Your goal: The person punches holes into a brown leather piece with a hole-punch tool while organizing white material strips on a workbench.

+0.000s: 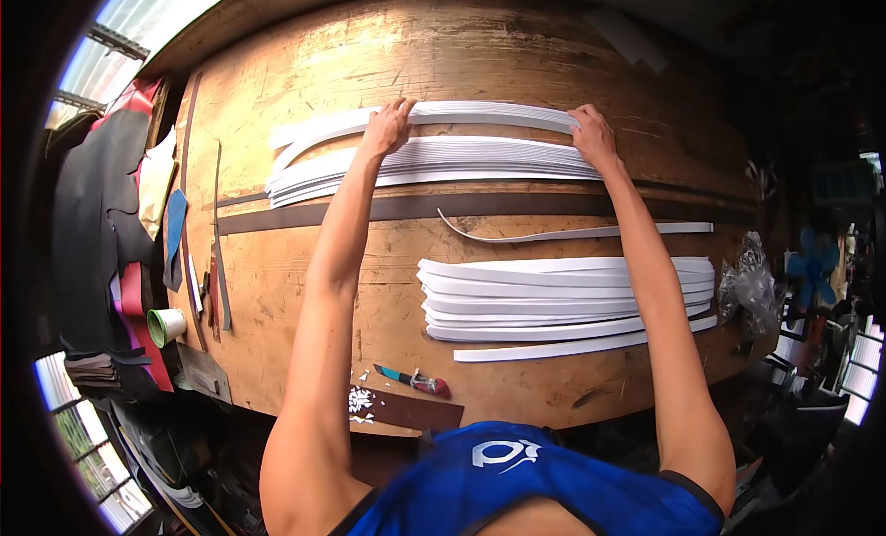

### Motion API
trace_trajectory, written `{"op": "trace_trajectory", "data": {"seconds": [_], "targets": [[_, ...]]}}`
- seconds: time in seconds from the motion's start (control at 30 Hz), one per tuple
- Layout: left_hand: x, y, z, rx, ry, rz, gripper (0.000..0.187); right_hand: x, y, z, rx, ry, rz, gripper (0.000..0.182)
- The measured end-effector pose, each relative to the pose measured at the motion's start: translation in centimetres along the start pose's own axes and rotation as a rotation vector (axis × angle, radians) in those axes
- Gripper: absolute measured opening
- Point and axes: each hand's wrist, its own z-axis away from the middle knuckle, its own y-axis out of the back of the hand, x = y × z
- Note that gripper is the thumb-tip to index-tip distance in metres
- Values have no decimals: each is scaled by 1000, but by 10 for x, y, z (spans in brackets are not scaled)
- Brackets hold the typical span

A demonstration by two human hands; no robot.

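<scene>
On the wooden table [517, 65], a bundle of long white strips [489, 113] lies at the back. My left hand [390, 128] grips it left of its middle, fingers curled over the far edge. My right hand [593, 135] is closed round its right end. Just in front of it lies a second stack of white strips [480, 158], below both hands. A single thin strip [554, 234] with a curled left end is nearer to me. Another pile of white strips [526, 301] lies at the front right, partly behind my right forearm.
A dark flat band [415, 207] crosses the table. A knife with a red handle [415, 380] and white scraps [361, 400] are near the front edge. A green-white cup [167, 327] and dark sheets [101, 204] are at the left, crumpled clear plastic [752, 282] at the right.
</scene>
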Motion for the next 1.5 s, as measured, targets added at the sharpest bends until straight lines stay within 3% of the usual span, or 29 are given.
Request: {"op": "trace_trajectory", "data": {"seconds": [0.17, 0.23, 0.3, 0.5, 0.57, 0.63, 0.77, 0.83, 0.93, 1.1, 1.17, 1.27, 1.43, 1.5], "targets": [[8, -9, -26, -29, -59, -76, 72, 14, -13, -32, -146, 44, 209, 51], [4, -12, -35, -169, -74, -89, 74, 22, -18, -38, -162, 70, 251, 56], [3, -12, -34, -81, -112, -113, 74, 27, -25, -44, -271, 62, 258, 59], [3, -12, -28, -53, -86, -151, 54, 32, -28, -41, -261, 108, 152, 50], [-5, -23, -29, 73, -117, -69, 50, 35, -34, -41, -222, 111, 92, 48], [0, -20, -31, 39, -71, 33, 35, 36, -38, -42, -239, 143, 82, 54], [-3, -18, -39, -22, -91, 60, 36, 31, -49, -41, -158, 109, 86, 63], [3, -14, -38, 45, -79, 41, 34, 26, -43, -48, -201, 84, 79, 57], [0, -14, -42, -39, -28, 63, 29, 27, -43, -53, -278, 56, 61, 44], [7, -14, -40, 57, -33, 14, 21, 26, -46, -52, -266, 41, 50, 44], [-1, -17, -47, -16, -35, -18, 47, 21, -37, -52, -269, 32, 67, 44], [-2, -18, -45, 7, -93, -66, 44, 11, -25, -49, -276, 43, 98, 37], [18, 10, -16, 10, -131, 4, 43, 14, -10, -37, -115, 211, 151, 35], [24, 30, -3, 89, -91, 158, 31, 11, 15, -35, -74, 218, 194, 36]]}}
